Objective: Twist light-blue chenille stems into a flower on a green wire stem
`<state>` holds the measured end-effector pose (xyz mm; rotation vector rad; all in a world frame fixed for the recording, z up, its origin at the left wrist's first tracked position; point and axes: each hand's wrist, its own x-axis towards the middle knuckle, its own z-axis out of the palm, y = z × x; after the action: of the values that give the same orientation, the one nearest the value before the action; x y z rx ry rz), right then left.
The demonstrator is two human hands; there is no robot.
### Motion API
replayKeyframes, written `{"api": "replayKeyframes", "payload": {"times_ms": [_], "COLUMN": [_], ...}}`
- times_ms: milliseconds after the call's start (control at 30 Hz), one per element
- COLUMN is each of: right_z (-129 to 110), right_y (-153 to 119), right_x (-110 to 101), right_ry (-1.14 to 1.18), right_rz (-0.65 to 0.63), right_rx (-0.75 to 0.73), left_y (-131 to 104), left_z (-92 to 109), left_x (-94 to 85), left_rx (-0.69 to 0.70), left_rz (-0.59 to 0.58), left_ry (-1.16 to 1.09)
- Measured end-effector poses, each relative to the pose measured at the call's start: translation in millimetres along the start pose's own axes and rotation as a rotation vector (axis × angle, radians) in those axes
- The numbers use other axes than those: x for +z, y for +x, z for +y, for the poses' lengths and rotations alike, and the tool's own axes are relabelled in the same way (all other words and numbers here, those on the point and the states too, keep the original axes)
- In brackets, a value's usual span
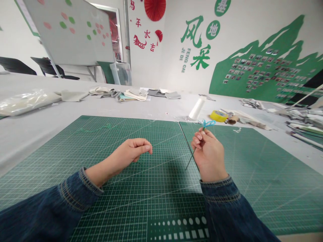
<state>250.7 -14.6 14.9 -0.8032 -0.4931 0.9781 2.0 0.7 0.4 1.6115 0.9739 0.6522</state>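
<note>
My right hand (209,151) is closed around the thin dark green stem of a small artificial flower (207,123). Its light blue, loop-like petals stand above my fingertips, and the stem (189,162) slants down to the left below the hand. My left hand (136,149) hovers over the green cutting mat (121,188), with thumb and fingers pressed together. Whether something thin is pinched there is hidden. Loose green thread (108,126) lies near the far edge of that mat.
A second cutting mat (264,174) adjoins on the right, with a scrap of white thread (237,130). Beyond stand a white thread cone (197,108) and yellow tape roll (218,116). Folded cloth (136,94) lines the table's back, with a plastic-wrapped bundle (30,102) at left.
</note>
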Motion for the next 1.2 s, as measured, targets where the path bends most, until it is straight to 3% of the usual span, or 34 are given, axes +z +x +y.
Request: {"api": "replayKeyframes", "payload": {"times_ms": [267, 533, 700, 800, 867, 933, 1000, 1067, 1133, 1200], "right_z": [0, 0, 3, 7, 10, 11, 12, 13, 13, 14], "right_y": [2, 2, -6, -16, -22, -27, -31, -35, -38, -41], "right_x": [-2, -1, 6, 13, 17, 20, 23, 25, 27, 28], "right_ry": [0.01, 0.003, -0.105, -0.183, -0.2, -0.211, -0.218, -0.223, -0.223, -0.206], "right_rz": [0.006, 0.009, -0.13, -0.238, -0.327, -0.381, -0.414, -0.446, -0.479, -0.51], "right_rx": [0.007, 0.016, 0.041, 0.059, 0.101, 0.134, 0.162, 0.194, 0.229, 0.259], "left_y": [-3, -2, 1, 1, 0, -2, -3, -4, -4, -2], "left_z": [5, 8, -1, -6, -3, 3, 10, 17, 20, 19], "left_x": [-5.9, -15.7, -28.1, -38.7, -41.9, -39.3, -30.7, -18.1, -4.0, 9.2], "left_rx": [0.042, 0.099, 0.129, 0.099, 0.105, 0.195, 0.357, 0.451, 0.446, 0.428], "left_rz": [-0.001, 0.028, 0.037, 0.195, 0.39, 0.575, 0.627, 0.546, 0.372, 0.112], "left_ry": [0.068, 0.346, 0.631, 0.834, 0.941, 0.987, 0.899, 0.667, 0.301, -0.069]}}
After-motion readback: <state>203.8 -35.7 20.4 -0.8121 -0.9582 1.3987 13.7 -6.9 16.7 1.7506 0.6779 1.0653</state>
